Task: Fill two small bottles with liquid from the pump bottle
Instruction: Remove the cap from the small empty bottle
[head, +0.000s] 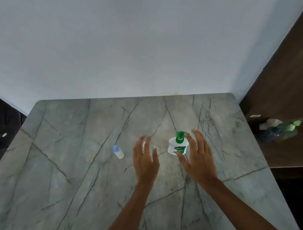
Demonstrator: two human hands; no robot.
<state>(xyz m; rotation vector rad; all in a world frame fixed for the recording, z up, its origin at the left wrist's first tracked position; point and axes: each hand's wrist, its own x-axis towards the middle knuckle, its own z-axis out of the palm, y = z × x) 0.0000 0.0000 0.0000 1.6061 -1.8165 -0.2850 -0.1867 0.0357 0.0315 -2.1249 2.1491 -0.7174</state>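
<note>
A white pump bottle (177, 147) with a green pump head and green label stands upright near the middle of the grey marble table (72, 163). My right hand (198, 157) is spread open just right of it, fingers straight, thumb near its base, not gripping. My left hand (145, 159) is open to the bottle's left, fingers straight. Behind its fingertips a small clear bottle (156, 148) is mostly hidden. Another small clear bottle (118, 152) with a light blue cap stands further left, apart from both hands.
A pale wall rises behind the table's far edge. To the right stands dark wooden furniture with a shelf holding plastic bottles with green caps (282, 130). The table's left edge drops to a dark floor area.
</note>
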